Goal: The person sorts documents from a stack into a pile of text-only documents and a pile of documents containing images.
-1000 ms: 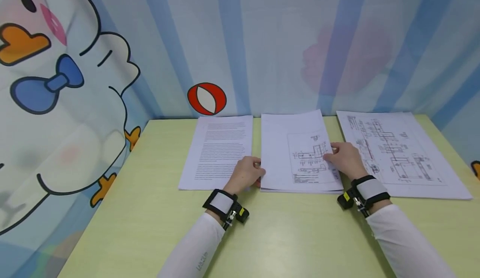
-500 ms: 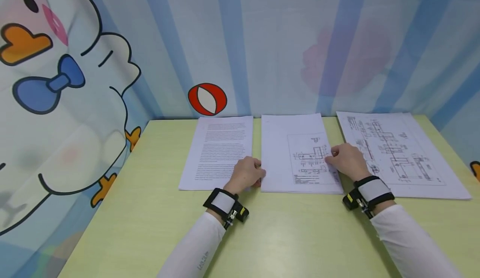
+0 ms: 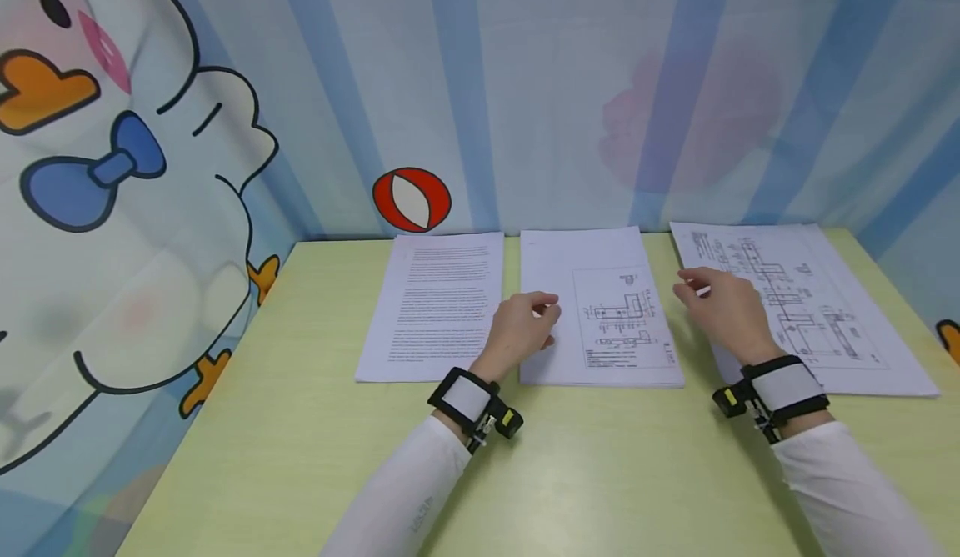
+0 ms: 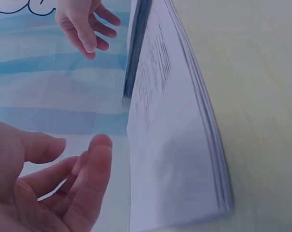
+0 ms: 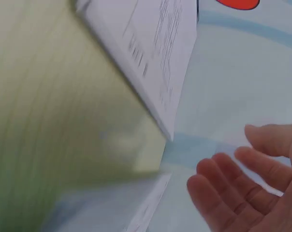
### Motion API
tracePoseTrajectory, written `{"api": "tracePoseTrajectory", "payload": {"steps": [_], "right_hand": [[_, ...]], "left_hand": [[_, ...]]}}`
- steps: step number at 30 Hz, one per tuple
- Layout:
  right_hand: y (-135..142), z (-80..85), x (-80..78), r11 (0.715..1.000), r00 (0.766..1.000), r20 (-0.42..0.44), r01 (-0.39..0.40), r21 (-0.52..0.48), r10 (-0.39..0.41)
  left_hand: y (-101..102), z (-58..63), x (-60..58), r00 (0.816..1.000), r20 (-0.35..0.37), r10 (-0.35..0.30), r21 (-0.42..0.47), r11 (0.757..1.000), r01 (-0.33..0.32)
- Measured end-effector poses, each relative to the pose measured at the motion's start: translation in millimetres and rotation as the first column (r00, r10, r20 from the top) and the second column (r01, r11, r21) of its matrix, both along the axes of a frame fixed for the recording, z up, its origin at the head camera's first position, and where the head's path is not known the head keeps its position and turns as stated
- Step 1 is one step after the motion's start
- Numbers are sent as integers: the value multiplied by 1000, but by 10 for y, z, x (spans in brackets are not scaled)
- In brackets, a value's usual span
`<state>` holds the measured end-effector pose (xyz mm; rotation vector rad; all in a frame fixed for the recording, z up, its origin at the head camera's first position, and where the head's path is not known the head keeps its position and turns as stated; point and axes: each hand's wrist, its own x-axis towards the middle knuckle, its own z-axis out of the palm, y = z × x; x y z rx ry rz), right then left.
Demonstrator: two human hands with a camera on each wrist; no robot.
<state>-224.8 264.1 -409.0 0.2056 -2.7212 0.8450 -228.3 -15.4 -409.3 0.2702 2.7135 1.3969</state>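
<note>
A middle stack of paper (image 3: 555, 290), with a technical drawing printed on its right half, lies on the table. My left hand (image 3: 519, 330) hovers over its left edge, fingers loosely bent and holding nothing. In the left wrist view that hand (image 4: 64, 183) shows a gap between thumb and fingers, beside the stack (image 4: 170, 164) with its layered edge. My right hand (image 3: 726, 311) is over the left part of the right-hand stack of drawings (image 3: 847, 290), likewise holding nothing. The right wrist view shows its fingers (image 5: 223, 193) relaxed and apart from the paper.
A stack of text pages (image 3: 442, 307) lies left of the middle one, with a narrow strip of table between them. The pale yellow-green table (image 3: 585, 474) ends at the back against a printed blue-striped curtain (image 3: 540, 107).
Both hands have let go of the middle stack's side edges. The left hand has risen and moved right over the paper; the right hand has moved right. The stack's sheets now lie evenly.
</note>
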Motion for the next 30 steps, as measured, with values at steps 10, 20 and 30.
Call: {"api": "tracePoseTrajectory", "payload": {"steps": [10,20,30], "right_hand": [[422,-45,58,1000,1000,-21,-2,28,3],[875,-79,70,996,994,72,82,28,-84],[1225,-199,148,989,973,198,103,106,-122]], "left_hand": [[372,-84,-66,998,3,-70,124,990,69],[764,-218,-15,984,162,-69,272,962,23],[1151,-199,138,934,195,-299,379,902,209]]}}
